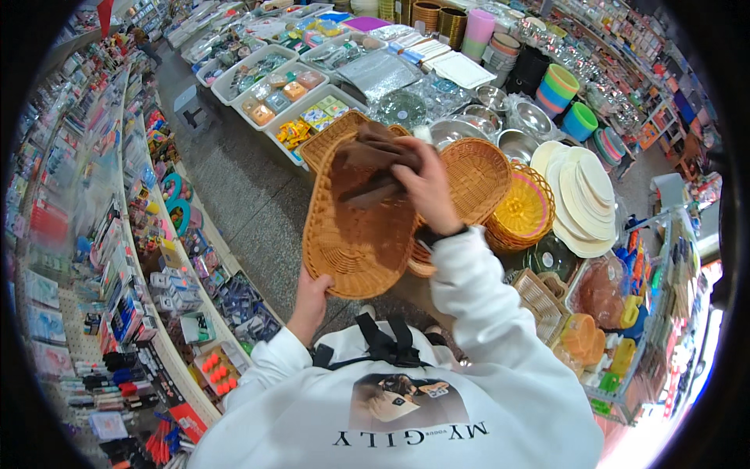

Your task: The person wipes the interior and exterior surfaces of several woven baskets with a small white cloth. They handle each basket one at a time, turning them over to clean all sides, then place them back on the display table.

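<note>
My left hand point(313, 299) grips the near rim of an oval woven wicker basket point(369, 275), thumb on top. The basket is held up, tilted, in front of my body. My right hand point(430, 182) clutches a bunched dark brown cloth point(378, 158) over the basket's far part. Below the cloth, a darker brown patch covers much of the basket's inside; I cannot tell whether it is damp or shaded. Another oval wicker basket point(477, 182) lies on the display just beyond my right hand. Part of a further wicker basket point(328, 140) shows behind the held one.
A stack of round yellow-centred baskets point(521, 205) and oval cream boards point(580, 193) stand to the right. Metal bowls point(518, 143) and white plastic bins point(281, 97) of small goods fill the display ahead. Stocked shelves point(193, 258) line the left aisle, where a grey stool point(193, 108) stands.
</note>
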The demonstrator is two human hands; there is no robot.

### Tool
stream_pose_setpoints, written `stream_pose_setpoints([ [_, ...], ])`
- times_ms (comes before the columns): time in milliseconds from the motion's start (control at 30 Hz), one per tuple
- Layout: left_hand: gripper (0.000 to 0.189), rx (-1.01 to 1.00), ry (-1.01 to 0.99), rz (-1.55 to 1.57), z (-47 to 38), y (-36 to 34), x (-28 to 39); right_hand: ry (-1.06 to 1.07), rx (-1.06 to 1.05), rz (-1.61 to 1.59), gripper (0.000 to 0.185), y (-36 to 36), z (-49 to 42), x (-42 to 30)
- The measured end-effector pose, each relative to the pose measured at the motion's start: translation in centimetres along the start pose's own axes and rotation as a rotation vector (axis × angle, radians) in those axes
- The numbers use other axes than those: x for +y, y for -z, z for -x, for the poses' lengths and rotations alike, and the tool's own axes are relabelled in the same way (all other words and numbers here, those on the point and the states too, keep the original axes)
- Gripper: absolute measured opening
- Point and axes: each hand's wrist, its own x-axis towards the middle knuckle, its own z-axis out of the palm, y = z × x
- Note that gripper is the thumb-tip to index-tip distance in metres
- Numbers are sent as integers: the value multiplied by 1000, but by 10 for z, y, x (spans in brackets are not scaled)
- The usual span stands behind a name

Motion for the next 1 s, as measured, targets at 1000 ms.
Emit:
stream_pose_setpoints([
  [1000, 65, 18, -39, -100, -9, -1, 5, -115, -665, 464, 29, -57, 127, 7],
])
